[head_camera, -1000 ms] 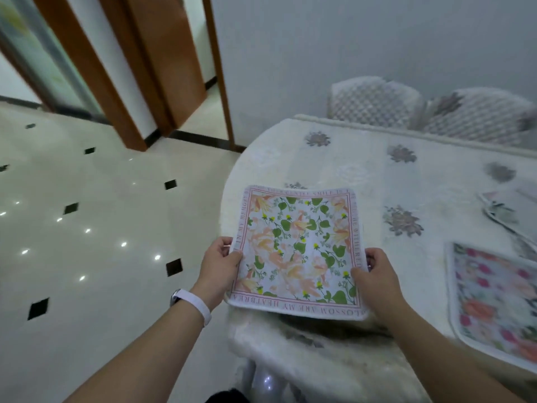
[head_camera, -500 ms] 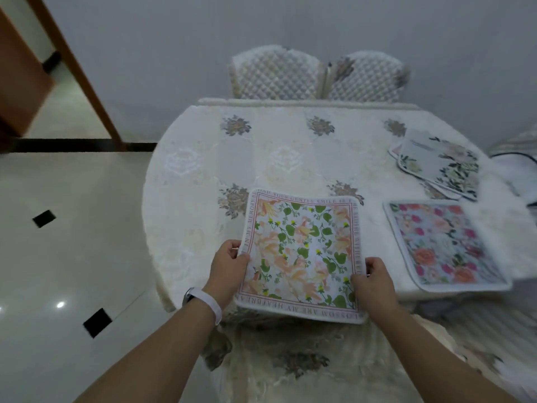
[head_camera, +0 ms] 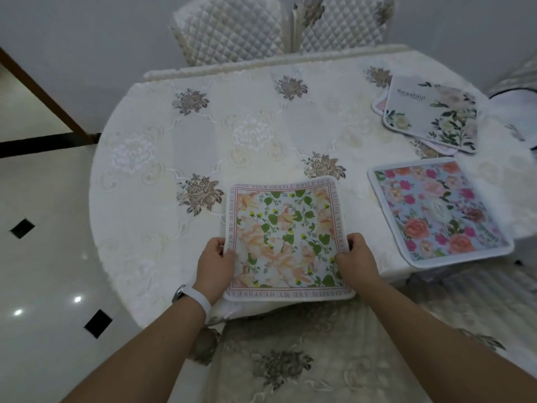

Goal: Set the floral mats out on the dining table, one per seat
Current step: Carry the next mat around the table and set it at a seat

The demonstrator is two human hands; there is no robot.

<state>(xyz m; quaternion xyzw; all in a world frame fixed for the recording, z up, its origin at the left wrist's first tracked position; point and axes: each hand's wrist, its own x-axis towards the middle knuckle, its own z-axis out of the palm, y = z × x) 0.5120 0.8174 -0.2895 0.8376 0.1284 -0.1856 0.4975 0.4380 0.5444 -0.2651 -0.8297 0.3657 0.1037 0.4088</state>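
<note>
A square mat with orange flowers and green leaves (head_camera: pixel 286 237) lies at the near edge of the dining table (head_camera: pixel 203 135), its near edge slightly past the rim. My left hand (head_camera: pixel 216 264) grips its left side and my right hand (head_camera: pixel 356 261) grips its right side. To the right a blue mat with pink and red roses (head_camera: pixel 438 209) lies flat at the table's near edge. A small stack of pale mats with green leaves (head_camera: pixel 431 116) sits at the far right of the table.
Two quilted white chairs (head_camera: pixel 232 24) (head_camera: pixel 345 21) stand at the far side against the wall. A white embroidered cloth covers the table. A cloth-covered seat (head_camera: pixel 290 365) is just below me. Glossy tiled floor (head_camera: pixel 43 257) lies to the left. Another chair (head_camera: pixel 520 91) shows at the far right.
The view has swung right and down over the table. The orange and green mat, held in both hands throughout, has come lower onto the table's near edge.
</note>
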